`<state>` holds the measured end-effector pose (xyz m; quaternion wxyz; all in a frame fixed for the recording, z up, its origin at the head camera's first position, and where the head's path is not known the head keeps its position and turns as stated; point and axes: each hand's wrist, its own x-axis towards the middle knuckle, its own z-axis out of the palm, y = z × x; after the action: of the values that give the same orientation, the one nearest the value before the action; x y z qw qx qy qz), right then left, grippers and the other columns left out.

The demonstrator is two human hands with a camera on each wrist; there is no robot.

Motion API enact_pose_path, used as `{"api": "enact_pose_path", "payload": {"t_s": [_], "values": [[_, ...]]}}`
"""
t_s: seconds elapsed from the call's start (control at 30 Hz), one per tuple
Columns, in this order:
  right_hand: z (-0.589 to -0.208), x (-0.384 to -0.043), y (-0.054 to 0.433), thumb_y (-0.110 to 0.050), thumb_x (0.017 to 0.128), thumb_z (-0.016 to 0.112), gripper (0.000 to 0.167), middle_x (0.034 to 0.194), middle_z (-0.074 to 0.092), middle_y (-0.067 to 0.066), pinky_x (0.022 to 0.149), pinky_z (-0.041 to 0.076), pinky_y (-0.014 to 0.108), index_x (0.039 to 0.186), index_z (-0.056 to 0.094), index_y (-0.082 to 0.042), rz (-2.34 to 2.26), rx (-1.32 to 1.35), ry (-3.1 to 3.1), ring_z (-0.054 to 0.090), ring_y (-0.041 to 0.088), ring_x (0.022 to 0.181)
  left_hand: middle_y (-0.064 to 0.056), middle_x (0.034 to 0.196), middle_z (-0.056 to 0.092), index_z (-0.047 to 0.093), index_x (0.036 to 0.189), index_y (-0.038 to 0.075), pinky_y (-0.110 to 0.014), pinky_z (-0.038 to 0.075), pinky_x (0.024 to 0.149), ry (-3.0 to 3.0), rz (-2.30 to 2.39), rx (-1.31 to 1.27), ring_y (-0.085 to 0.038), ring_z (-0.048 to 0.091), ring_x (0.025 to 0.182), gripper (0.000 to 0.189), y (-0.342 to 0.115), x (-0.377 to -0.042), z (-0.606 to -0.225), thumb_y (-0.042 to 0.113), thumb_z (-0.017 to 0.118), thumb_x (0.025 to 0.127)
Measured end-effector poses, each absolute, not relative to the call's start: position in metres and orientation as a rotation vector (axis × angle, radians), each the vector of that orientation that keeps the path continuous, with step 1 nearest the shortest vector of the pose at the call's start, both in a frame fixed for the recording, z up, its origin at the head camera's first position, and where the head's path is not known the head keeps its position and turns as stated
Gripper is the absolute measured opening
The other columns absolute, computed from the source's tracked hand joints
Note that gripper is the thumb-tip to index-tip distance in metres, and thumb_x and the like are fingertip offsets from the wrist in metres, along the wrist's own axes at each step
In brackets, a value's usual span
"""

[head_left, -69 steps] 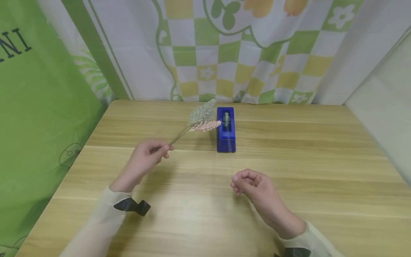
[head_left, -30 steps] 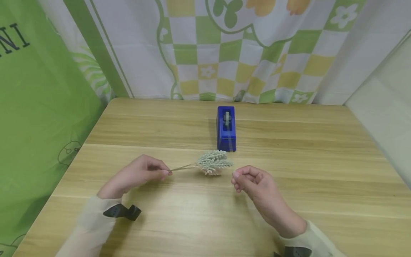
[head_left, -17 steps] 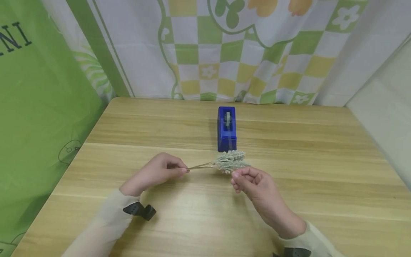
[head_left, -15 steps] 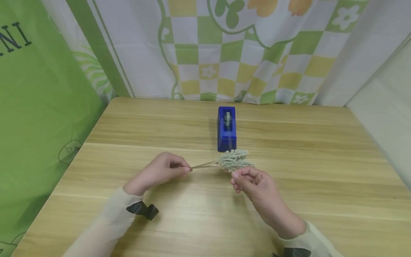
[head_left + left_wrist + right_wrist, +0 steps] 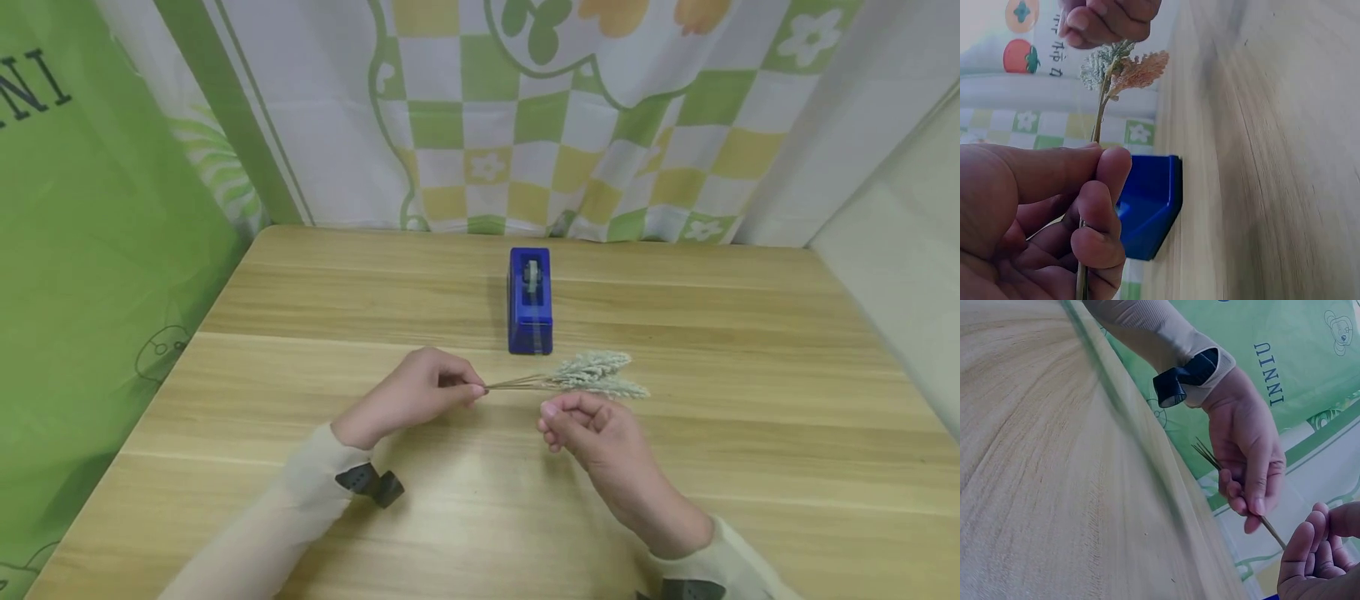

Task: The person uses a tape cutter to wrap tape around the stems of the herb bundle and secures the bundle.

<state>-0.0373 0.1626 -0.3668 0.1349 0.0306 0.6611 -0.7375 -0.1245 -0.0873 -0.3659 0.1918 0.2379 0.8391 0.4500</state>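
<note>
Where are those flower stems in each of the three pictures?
Head: flower stems near the middle, right of the left hand.
Left wrist: flower stems left of centre, showing above and below the grip.
Right wrist: flower stems right of centre, showing either side of the grip.
Shared landmark: the left hand, pinching them.

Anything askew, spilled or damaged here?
Nothing stands out. The blue tape dispenser stands upright on the table, nothing looks spilled, and the left grip holds the sprigs by their stems, with no visible break.
</note>
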Motion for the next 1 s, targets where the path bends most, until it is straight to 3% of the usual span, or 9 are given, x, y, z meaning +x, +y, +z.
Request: {"api": "enact_pose_path", "payload": {"t_s": [0.33,0.57,0.77,1.0], "values": [[-0.368,-0.037,0.160,-0.005,0.101,0.064,0.002,0.088,0.075,-0.006,0.078,0.059,0.020,0.101,0.066,-0.004,-2.139,0.084,1.907,0.067,0.005,0.081,-0.009,0.087,0.078,0.079,0.101,0.001,-0.022,0.050,0.067,2.365,1.266,0.742,-0.022,0.070,0.080,0.017,-0.065,-0.123,-0.359,0.015,0.069,0.101],[-0.370,-0.037,0.159,-0.004,0.101,0.064,0.004,0.087,0.074,-0.006,0.077,0.059,0.020,0.099,0.067,-0.006,-2.151,0.068,1.891,0.067,0.005,0.081,-0.005,0.087,0.078,0.079,0.102,0.003,-0.021,0.052,0.069,2.379,1.269,0.794,-0.015,0.067,0.078,0.016,-0.056,-0.121,-0.358,0.015,0.069,0.100],[-0.371,-0.037,0.158,-0.003,0.101,0.064,0.004,0.086,0.074,-0.007,0.077,0.059,0.019,0.099,0.067,-0.005,-2.152,0.084,1.892,0.067,0.005,0.080,-0.010,0.091,0.079,0.079,0.103,0.001,-0.020,0.054,0.071,2.370,1.286,0.815,-0.019,0.071,0.082,0.016,-0.050,-0.119,-0.357,0.014,0.069,0.100],[-0.373,-0.038,0.157,-0.001,0.100,0.064,0.006,0.085,0.074,-0.007,0.078,0.059,0.020,0.098,0.067,-0.006,-2.144,0.113,1.879,0.067,0.004,0.080,-0.011,0.091,0.079,0.079,0.102,0.000,-0.019,0.054,0.070,2.371,1.314,0.865,-0.010,0.067,0.077,0.016,-0.047,-0.116,-0.355,0.012,0.069,0.100]]}}
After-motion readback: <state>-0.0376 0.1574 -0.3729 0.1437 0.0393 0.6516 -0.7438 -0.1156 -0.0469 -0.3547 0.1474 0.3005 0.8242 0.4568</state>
